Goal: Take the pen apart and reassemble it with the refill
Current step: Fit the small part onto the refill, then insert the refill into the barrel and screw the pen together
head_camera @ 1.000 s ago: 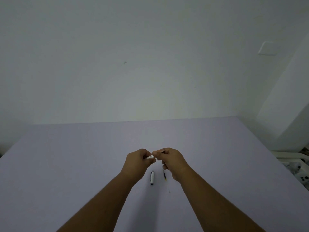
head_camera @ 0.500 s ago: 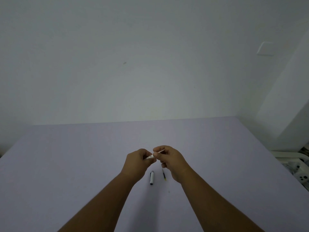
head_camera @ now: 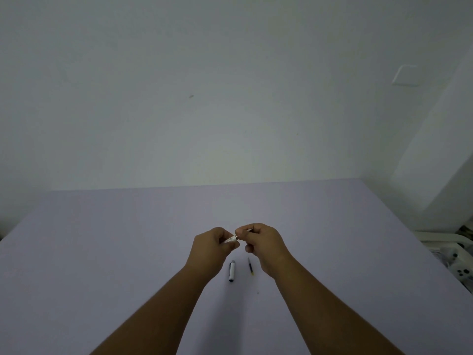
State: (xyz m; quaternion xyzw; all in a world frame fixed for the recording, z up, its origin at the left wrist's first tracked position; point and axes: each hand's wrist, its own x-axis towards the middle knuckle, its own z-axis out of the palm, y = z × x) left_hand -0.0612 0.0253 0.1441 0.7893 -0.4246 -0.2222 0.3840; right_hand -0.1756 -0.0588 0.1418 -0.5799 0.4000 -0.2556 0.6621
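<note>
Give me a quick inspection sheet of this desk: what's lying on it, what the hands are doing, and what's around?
Surface: pale lilac table, plain, with one tiny dark speck near the parts.
Job's things: white pen cap lying between the forearms; thin dark refill lying apart to its right; whitish pen barrel held above them.
Clutter: nothing seen.
Grippers: left hand pinches the pen barrel; right hand closes on a thin part at the barrel's tip, too small to identify.
Cables: nothing seen.
Surroundings: bare white wall with a small mark; wall plate upper right; white equipment past the table's right edge, unclear.
</note>
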